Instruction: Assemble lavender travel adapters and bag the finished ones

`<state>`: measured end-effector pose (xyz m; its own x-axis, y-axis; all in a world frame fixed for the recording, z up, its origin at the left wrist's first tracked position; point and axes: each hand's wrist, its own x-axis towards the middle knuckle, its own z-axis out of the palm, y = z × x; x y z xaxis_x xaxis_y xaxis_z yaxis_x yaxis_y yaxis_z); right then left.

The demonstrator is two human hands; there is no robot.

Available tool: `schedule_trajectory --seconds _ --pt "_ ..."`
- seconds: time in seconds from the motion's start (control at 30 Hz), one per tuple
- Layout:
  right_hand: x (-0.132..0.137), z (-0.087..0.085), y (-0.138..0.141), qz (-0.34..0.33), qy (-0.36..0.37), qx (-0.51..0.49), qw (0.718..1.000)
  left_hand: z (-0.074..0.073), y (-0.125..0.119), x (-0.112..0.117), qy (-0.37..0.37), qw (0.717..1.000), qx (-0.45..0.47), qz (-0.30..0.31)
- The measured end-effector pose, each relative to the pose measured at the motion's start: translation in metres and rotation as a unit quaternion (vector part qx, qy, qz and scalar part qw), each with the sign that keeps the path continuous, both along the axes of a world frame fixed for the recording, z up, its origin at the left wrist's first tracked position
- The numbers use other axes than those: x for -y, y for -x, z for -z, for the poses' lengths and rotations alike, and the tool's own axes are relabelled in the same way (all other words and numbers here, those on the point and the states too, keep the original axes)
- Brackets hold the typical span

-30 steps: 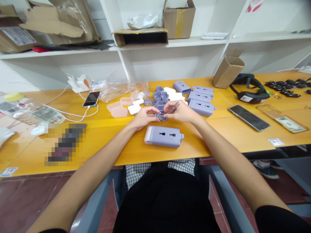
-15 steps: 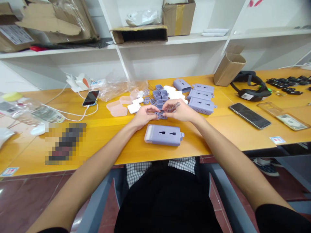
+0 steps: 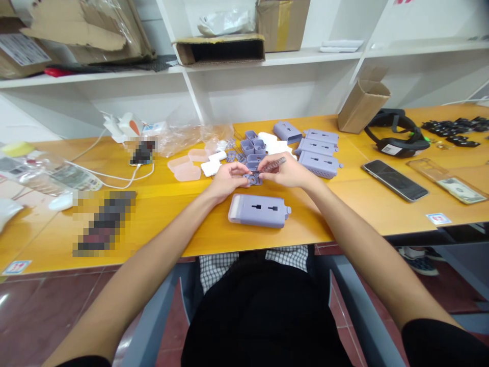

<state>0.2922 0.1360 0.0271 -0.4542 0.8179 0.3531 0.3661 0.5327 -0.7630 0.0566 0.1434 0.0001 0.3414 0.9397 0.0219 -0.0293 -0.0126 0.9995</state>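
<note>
Nothing fully legible, only print too small or blurred to read: a white shipping label (image 3: pixel 23 49) with barcode-like marks on a cardboard box (image 3: pixel 9 69) on the upper-left shelf, a white tag (image 3: pixel 392 149) on a black headset (image 3: pixel 397 142), and printed paper (image 3: pixel 74 179) inside a clear plastic bag. Also two small red-and-white stickers (image 3: pixel 17 267) (image 3: pixel 438 218) along the front edge of the yellow table (image 3: pixel 160 224), plus a banknote (image 3: pixel 456 190) under a clear phone case (image 3: pixel 426 169), its denomination unreadable.

A dark oblong object (image 3: pixel 104 223) at lower left and a smartphone (image 3: pixel 142 152) left of centre are pixelated. The left hand (image 3: pixel 227 182) partly hides a small lavender plastic piece (image 3: pixel 252 179).
</note>
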Motion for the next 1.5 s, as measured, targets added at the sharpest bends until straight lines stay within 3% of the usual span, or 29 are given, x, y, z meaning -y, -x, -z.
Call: schedule_trajectory --seconds 0.67,1.13,1.5 --pt "-0.0032 -0.0017 -0.0084 0.021 -0.050 0.039 0.998 0.0063 -0.0003 -0.0024 0.015 1.000 0.025 0.007" --pt "-0.0019 0.0002 -0.0023 0.012 -0.054 0.063 0.996 0.0070 -0.0012 -0.0030 -0.024 0.999 0.009 0.023" --pt "-0.0032 0.0038 -0.0014 -0.013 -0.016 0.018 1.000 0.0030 -0.0039 0.0009 -0.014 1.000 0.012 -0.014"
